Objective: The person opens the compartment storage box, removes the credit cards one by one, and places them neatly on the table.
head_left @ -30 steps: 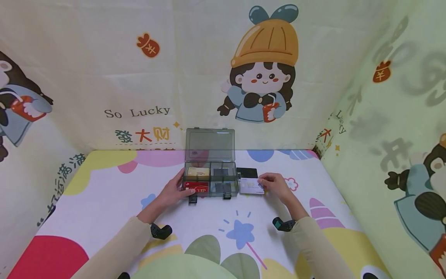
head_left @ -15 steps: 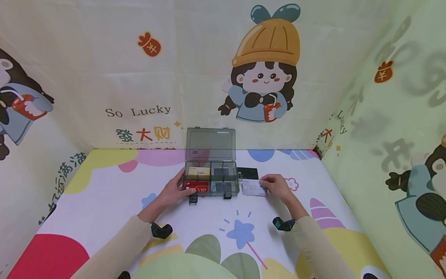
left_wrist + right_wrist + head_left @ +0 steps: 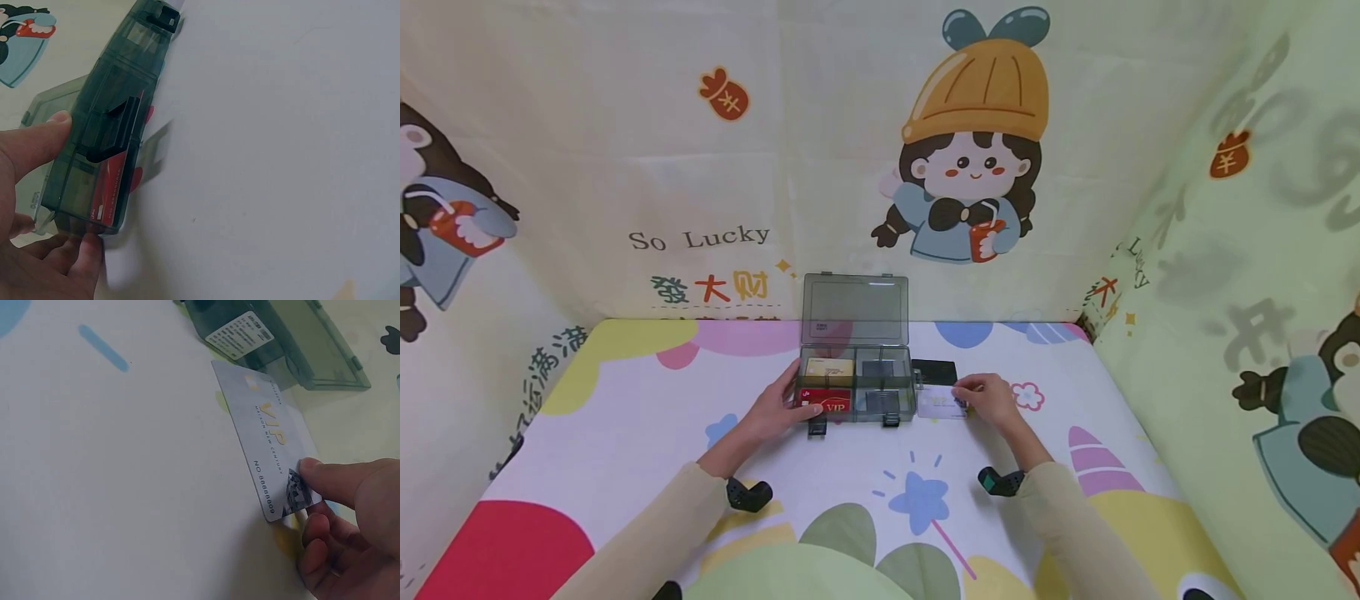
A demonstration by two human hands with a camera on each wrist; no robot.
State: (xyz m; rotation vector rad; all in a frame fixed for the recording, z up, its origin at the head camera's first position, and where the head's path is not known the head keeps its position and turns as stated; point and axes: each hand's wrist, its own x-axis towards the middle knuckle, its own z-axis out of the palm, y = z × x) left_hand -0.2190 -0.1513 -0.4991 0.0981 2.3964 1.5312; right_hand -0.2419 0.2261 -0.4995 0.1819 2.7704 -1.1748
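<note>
A translucent dark divided plastic box point(image 3: 872, 419) stands on the table with its lid point(image 3: 855, 308) raised. My left hand point(image 3: 771, 412) grips its left end; in the left wrist view the thumb lies against the box and the fingers reach under its end. Inside, a red VIP card point(image 3: 825, 401) fills the front left compartment and a gold-coloured card point(image 3: 830, 372) the back left one. Dark contents in the right compartments are hard to make out. My right hand point(image 3: 994, 400) pinches a white VIP card point(image 3: 256, 434) by its right end, beside the box's right side.
A black card point(image 3: 935, 372) lies on the table just behind the white card, near the box's right side. The patterned tablecloth point(image 3: 850, 467) reaches back to a printed cloth wall point(image 3: 820, 167). Two front latches point(image 3: 817, 427) of the box hang down.
The white card shifts slightly right, then back left toward the box with my right hand, and its print looks fainter in the head view. My left hand keeps its hold on the box.
</note>
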